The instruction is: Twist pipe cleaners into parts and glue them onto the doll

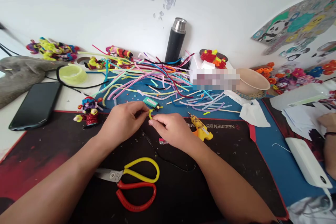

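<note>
A short yellow pipe cleaner point(150, 113), bent into a curve, is pinched between my two hands. My left hand point(127, 117) grips its upper end with thumb and fingertips. At its lower end, the thumb and forefinger of my right hand point(174, 131) close on it. Just beyond the fingertips lies a green lighter point(152, 103). A yellow glue gun point(202, 129) rests on the mat to the right of my right hand. Scissors point(136, 182) with one yellow and one red handle lie below my hands. A small pipe-cleaner doll point(90, 112) is left of my left hand.
Loose pipe cleaners point(147, 77) in many colours are heaped behind my hands. A black thermos point(175, 40) stands by the wall. A phone point(35, 105) lies at left, a bowl point(249, 82) and a white power bank point(308, 162) at right. Another person's hand point(328, 124) shows at the right edge.
</note>
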### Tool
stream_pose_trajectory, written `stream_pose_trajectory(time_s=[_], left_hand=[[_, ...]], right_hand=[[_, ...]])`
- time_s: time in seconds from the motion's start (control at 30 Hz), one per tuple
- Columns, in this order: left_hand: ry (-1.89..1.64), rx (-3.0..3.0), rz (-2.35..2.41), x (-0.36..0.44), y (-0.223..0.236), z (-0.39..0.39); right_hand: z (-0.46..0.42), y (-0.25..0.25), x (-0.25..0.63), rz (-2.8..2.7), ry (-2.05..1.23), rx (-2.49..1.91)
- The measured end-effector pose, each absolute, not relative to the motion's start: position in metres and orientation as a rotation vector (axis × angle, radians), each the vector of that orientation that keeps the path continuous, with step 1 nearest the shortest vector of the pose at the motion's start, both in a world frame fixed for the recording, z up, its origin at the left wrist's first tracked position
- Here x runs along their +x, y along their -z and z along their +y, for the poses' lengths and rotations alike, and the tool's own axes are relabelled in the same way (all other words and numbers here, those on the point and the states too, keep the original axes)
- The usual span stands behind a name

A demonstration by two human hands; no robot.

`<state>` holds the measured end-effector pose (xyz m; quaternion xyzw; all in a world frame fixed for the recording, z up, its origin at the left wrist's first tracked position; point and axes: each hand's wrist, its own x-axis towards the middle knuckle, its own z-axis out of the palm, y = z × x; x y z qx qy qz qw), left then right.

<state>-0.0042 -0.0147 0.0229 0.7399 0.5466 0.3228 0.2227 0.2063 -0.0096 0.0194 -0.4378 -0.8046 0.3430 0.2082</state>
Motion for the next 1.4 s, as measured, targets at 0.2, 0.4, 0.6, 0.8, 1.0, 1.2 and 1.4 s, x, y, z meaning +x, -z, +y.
stream_pose_trajectory(time_s=[0.2, 0.4, 0.6, 0.8, 1.0, 1.2, 1.4], left_hand=[[-0.970, 1.973, 1.429, -0.007, -0.019, -0.012], [-0.969, 1.926, 1.439, -0.009, -0.022, -0.011], [-0.958, 1.931, 1.496, -0.009, -0.021, -0.010], [-0.907, 2.021, 1.478, -0.007, -0.022, -0.011], [-0.834, 2.085, 1.332, -0.003, -0.022, -0.014], [-0.836, 1.869, 1.231, -0.002, -0.024, -0.016], [-0.841, 1.690, 1.141, 0.000, -0.024, -0.018]], right_hand=[[-0.009, -0.026, 0.210, -2.280, -0.884, -1.229], [-0.010, -0.024, 0.211, -2.304, -0.869, -1.215], [-0.011, -0.022, 0.211, -2.319, -0.853, -1.199], [-0.009, -0.023, 0.211, -2.345, -0.784, -1.172], [-0.006, -0.022, 0.215, -2.337, -0.712, -1.154], [-0.003, -0.023, 0.219, -2.200, -0.710, -1.115], [-0.001, -0.025, 0.219, -2.108, -0.777, -1.141]])
